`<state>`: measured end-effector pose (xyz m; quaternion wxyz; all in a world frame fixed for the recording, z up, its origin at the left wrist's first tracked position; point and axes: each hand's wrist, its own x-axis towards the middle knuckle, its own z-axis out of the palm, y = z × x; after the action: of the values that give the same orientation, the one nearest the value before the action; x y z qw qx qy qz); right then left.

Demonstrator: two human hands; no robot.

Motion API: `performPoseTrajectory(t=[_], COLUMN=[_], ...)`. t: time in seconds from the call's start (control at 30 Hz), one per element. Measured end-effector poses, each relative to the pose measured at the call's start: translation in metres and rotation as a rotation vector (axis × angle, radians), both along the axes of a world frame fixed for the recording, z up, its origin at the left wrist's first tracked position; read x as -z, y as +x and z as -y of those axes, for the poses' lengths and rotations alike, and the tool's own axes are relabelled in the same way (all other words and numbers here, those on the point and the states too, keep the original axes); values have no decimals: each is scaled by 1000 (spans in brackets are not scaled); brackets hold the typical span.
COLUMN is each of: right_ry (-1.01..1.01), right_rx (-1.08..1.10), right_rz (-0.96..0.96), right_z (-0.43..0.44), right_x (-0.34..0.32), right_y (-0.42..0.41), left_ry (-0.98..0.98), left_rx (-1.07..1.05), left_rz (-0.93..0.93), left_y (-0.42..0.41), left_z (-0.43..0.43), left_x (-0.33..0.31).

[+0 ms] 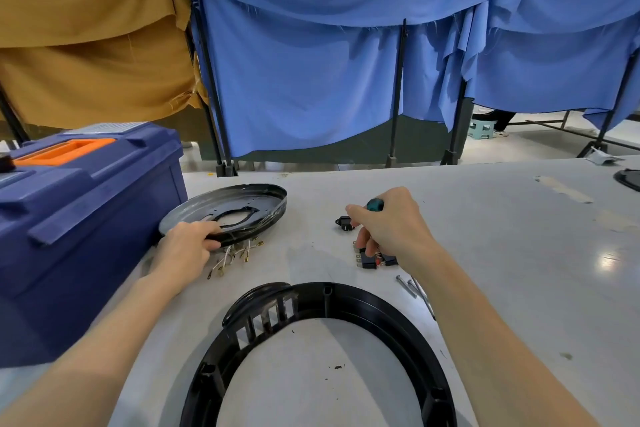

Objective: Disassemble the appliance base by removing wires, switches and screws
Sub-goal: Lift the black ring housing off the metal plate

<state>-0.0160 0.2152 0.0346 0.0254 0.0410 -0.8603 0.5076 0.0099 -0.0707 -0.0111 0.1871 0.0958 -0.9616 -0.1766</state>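
Both hands curl: left hand grips the round glossy metal plate, right hand clasps a teal-knobbed screwdriver.

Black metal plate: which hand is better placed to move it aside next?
Left, probably. The left hand already grips the near rim of the black metal plate with its fingers. The right hand is apart from it, over the switches, and holds a teal-handled screwdriver.
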Motion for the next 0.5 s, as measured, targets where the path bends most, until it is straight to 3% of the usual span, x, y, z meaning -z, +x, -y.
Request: performPoseTrajectory(t=[0.2,0.43,0.5], right_ry=[75,452,539], right_rx=[-109,-453,-521], right_rz=[-29,69,129], right_z=[-5,-14,-13], right_x=[0,-11,-14], right_y=[1,10,15], left_ry=[-73,-105,-92], left_rx=[10,20,48], left_rz=[84,74,-24], left_y=[-3,0,3], left_z=[-3,-12,-19], left_x=[0,-5,-8])
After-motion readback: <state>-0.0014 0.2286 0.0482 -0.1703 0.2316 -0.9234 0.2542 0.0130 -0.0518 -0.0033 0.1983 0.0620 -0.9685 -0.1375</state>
